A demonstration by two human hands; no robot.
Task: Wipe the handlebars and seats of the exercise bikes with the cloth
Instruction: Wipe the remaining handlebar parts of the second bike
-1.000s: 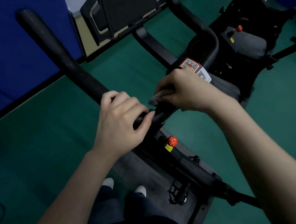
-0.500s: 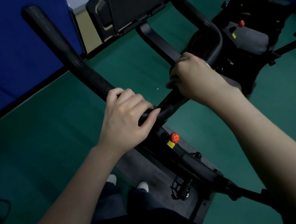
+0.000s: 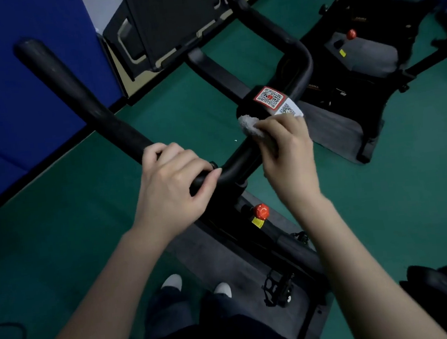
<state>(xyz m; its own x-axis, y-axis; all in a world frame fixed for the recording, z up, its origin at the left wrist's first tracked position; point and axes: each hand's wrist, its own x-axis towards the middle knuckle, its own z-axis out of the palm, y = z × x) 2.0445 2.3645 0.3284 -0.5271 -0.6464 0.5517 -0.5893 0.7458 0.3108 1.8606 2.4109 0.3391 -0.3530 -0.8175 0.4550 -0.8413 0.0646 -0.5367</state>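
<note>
Cloth [image 3: 248,126] mostly out of sight under right hand [image 3: 289,157] on handlebar [image 3: 79,101]

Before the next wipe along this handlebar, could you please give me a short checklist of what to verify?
1. Cloth in the right hand: ok, pinched in its fingers.
2. Cloth pressed on the handlebar: cannot tell, the hand hides the contact.
3. Left hand steadying the handlebar: ok, wrapped round it.
4. QR sticker flat: ok, just beyond the cloth.
5. Red knob out of the cloth's path: ok, below the handlebar.
</note>
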